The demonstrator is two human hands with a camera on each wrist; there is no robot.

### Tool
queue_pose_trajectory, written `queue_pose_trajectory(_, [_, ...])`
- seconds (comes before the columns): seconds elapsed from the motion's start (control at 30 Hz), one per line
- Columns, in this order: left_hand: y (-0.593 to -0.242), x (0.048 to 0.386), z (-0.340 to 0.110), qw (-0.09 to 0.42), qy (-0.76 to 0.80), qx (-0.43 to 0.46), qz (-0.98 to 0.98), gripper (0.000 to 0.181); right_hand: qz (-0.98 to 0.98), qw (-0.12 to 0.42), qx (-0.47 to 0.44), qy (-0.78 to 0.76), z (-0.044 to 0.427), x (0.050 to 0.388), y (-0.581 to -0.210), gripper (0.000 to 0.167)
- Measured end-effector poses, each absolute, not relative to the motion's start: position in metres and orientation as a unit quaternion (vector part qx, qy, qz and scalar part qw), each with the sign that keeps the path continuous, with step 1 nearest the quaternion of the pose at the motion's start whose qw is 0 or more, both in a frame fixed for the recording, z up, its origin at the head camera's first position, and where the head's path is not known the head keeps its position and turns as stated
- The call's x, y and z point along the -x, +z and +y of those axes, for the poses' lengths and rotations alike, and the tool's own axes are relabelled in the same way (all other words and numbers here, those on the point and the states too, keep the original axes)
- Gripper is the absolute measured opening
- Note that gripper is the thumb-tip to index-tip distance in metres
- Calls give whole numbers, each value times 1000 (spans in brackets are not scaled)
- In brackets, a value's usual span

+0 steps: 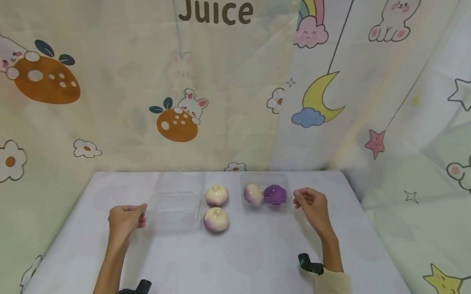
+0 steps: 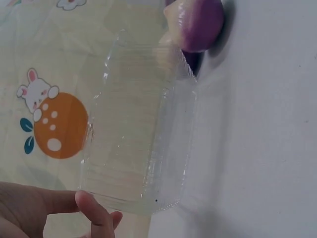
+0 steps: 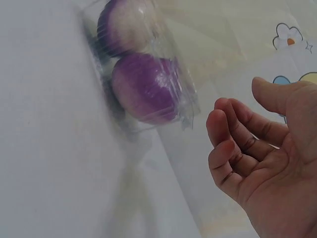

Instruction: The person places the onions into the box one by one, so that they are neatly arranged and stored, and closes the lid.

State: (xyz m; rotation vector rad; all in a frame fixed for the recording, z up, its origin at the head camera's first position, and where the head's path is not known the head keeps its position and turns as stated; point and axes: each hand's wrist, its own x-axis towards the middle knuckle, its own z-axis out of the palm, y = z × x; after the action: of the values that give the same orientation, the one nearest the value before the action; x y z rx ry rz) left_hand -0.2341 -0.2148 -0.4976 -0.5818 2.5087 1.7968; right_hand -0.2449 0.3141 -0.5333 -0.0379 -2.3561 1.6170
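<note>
My left hand (image 1: 126,219) pinches the left edge of a clear plastic box (image 1: 177,206), whose hinged lid stands open; nothing lies in it. In the left wrist view, thumb and finger meet at the corner of the box (image 2: 133,124). Just right of it, two cream-and-purple onions (image 1: 216,195) sit one in front of the other on the table. A second clear box (image 1: 284,179) holds a pale onion (image 1: 253,194) and a deep purple onion (image 1: 275,194). Beside that box my right hand (image 1: 312,206) hovers with loosely bent fingers, apart from it in the right wrist view.
The white table (image 1: 231,272) ends at a printed curtain (image 1: 129,120) close behind the boxes. More curtain hangs along both sides. A dark camera mount (image 1: 135,291) is strapped on the left wrist, another mount (image 1: 310,263) on the right.
</note>
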Motion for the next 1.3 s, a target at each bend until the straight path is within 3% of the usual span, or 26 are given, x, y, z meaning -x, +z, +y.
queue_pose_trajectory(0.5, [-516,214,-210,15,572,205,794,30,-797,172,-32,577,295,246,-531,20])
queue_pose_trajectory(1.3, [-533,209,-213,-6,591,192,783,27,-782,150,-168,582,236,248,-534,43])
